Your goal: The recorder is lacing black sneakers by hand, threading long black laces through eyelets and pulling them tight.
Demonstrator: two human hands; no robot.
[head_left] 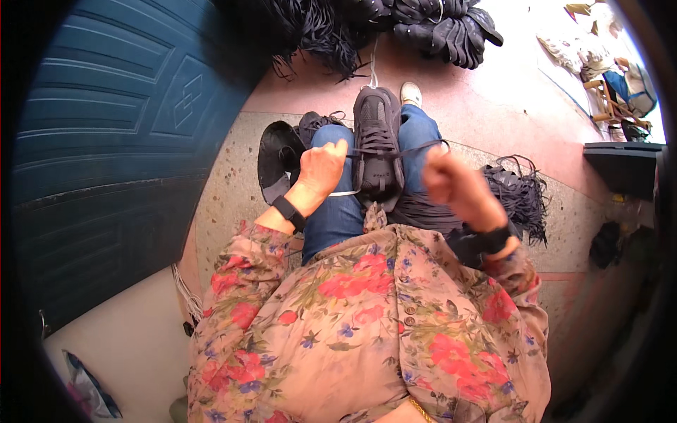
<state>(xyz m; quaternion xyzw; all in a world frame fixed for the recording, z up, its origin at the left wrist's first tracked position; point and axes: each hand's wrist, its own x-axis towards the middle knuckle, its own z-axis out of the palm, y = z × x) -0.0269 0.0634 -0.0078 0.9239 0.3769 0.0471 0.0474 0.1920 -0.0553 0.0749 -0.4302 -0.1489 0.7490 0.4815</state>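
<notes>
While the dark shoe [379, 173] sits, toe to twelve o'clock, between the blue-jeaned legs [330, 227], the left hand [322, 168] at eight o'clock clenches one end of the black lace [422, 147]; the right hand [460, 185], blurred at four, curls on the other! Crossings look threaded, but no knot shows: fastening seems unfinished.

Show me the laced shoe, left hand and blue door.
Laced shoe [378, 141]: head view, on its laced middle.
Left hand [321, 170]: head view, back of the hand.
Blue door [130, 116]: head view, on its panelled face.
</notes>
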